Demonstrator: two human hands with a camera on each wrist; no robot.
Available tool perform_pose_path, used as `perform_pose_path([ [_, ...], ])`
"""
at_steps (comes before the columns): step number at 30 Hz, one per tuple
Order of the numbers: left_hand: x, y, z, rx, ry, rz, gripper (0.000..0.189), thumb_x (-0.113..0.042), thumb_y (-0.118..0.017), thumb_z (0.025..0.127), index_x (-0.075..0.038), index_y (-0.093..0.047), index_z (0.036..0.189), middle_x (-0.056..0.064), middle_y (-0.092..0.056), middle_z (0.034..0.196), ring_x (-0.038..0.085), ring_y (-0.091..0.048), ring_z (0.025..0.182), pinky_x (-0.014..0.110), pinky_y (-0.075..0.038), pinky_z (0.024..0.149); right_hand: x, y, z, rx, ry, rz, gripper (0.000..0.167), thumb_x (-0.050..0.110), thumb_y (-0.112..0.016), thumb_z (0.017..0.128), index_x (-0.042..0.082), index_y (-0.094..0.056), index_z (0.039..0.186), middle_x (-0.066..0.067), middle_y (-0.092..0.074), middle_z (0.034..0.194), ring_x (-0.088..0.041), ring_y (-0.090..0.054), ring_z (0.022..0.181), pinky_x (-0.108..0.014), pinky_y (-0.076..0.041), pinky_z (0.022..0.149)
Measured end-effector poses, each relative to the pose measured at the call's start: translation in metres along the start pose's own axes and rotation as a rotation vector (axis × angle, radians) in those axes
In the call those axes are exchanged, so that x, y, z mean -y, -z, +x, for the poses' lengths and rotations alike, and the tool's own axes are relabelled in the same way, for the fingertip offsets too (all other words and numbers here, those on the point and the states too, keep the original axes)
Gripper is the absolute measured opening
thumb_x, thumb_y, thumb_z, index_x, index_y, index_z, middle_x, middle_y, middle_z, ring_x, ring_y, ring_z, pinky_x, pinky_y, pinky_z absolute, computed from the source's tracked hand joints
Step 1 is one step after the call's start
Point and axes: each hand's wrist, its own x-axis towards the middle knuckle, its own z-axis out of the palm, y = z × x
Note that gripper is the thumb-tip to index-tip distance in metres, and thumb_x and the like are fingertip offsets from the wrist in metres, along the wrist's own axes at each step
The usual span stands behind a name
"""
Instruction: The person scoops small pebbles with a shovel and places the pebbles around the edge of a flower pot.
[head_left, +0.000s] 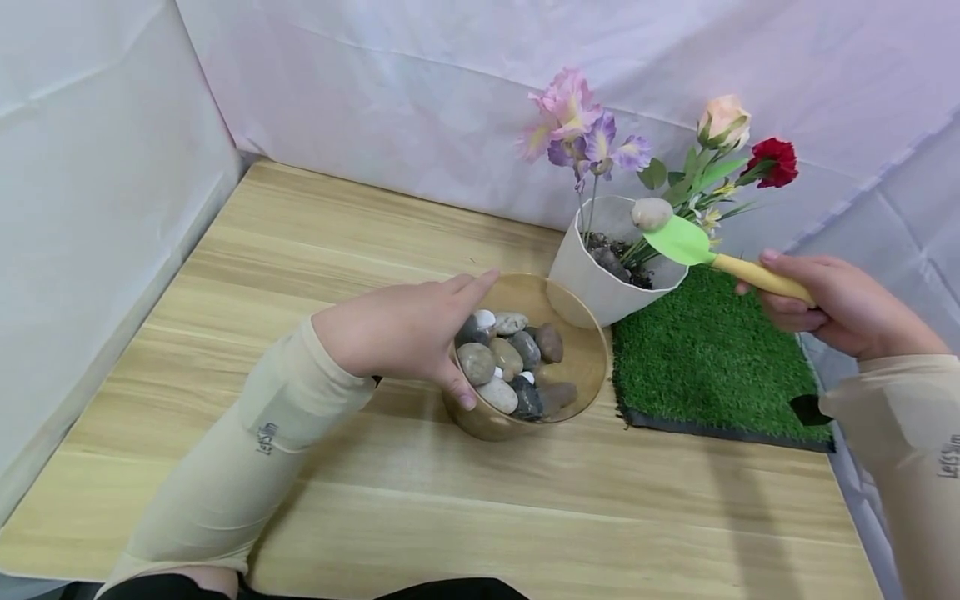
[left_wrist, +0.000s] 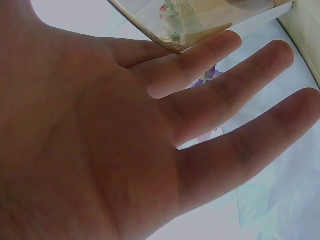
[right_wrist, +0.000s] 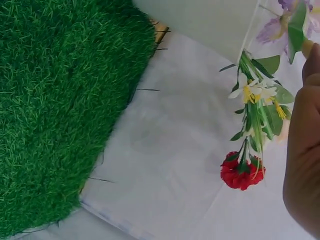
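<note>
The right hand (head_left: 847, 307) grips the yellow handle of a small garden trowel (head_left: 679, 242) with a light green blade. A pale pebble (head_left: 651, 213) lies on the blade's tip, above the opening of a white flowerpot (head_left: 600, 290). Dark soil, grey stones and artificial flowers fill part of this pot. Against the left side of a clear amber bowl (head_left: 491, 427) rests the left hand (head_left: 408, 323), its thumb at the near rim. The left wrist view shows its fingers (left_wrist: 240, 147) straight and spread. Grey, tan and white pebbles (head_left: 506, 357) lie inside the bowl.
A green artificial turf mat (head_left: 697, 358) lies right of the bowl, partly behind the pot. Pink and purple irises (head_left: 573, 125), a peach rose (head_left: 724, 123) and a red carnation (head_left: 774, 162) rise from the pot. White cloth (head_left: 390, 100) hangs behind the wooden table (head_left: 300, 242).
</note>
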Motion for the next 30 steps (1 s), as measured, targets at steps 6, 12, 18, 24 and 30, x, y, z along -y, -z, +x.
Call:
perform_pose_path([
  [6, 0.000, 0.000, -0.001, 0.004, 0.012, 0.007, 0.150, -0.054, -0.102, 0.069, -0.002, -0.008, 0.173, 0.016, -0.043, 0.165, 0.032, -0.054, 0.140, 0.048, -0.044, 0.117, 0.003, -0.015, 0.007, -0.368, -0.113, -0.277, 0.041, 0.038, -0.045, 0.118, 0.022, -0.080, 0.104, 0.002, -0.045, 0.069, -0.024, -0.024, 0.056, -0.040, -0.022, 0.053],
  [12, -0.001, -0.001, -0.003, 0.003, 0.007, 0.003, 0.149, -0.054, -0.102, 0.069, -0.001, -0.009, 0.173, 0.018, -0.043, 0.165, 0.033, -0.054, 0.141, 0.049, -0.045, 0.117, 0.018, -0.040, 0.008, -0.739, -0.118, -0.547, 0.029, 0.058, -0.057, 0.108, 0.045, -0.076, 0.090, 0.005, -0.055, 0.069, -0.018, -0.035, 0.053, -0.044, -0.024, 0.045],
  [18, -0.001, -0.002, -0.001, 0.005, -0.007, 0.006, 0.149, -0.054, -0.101, 0.070, 0.000, -0.007, 0.172, 0.018, -0.040, 0.167, 0.033, -0.052, 0.143, 0.047, -0.043, 0.118, 0.036, -0.064, -0.010, -0.831, 0.013, -0.612, 0.027, 0.045, -0.061, 0.110, 0.026, -0.078, 0.104, 0.004, -0.059, 0.076, -0.016, -0.044, 0.072, -0.028, -0.035, 0.053],
  [24, -0.003, 0.001, 0.002, 0.010, -0.001, 0.010, 0.150, -0.054, -0.101, 0.070, -0.002, -0.006, 0.173, 0.017, -0.038, 0.168, 0.033, -0.051, 0.144, 0.048, -0.042, 0.119, 0.057, -0.113, -0.025, -0.722, 0.191, -0.808, 0.014, 0.025, -0.068, 0.110, 0.016, -0.078, 0.112, 0.002, -0.060, 0.074, -0.014, -0.042, 0.061, -0.030, -0.030, 0.048],
  [30, -0.003, 0.001, 0.002, 0.011, 0.006, 0.002, 0.150, -0.053, -0.102, 0.070, -0.002, -0.005, 0.173, 0.017, -0.039, 0.168, 0.033, -0.053, 0.142, 0.049, -0.044, 0.118, 0.057, -0.162, -0.007, -0.451, 0.358, -1.061, 0.012, 0.013, -0.078, 0.102, 0.023, -0.082, 0.109, 0.005, -0.053, 0.066, -0.013, -0.041, 0.051, -0.026, -0.033, 0.046],
])
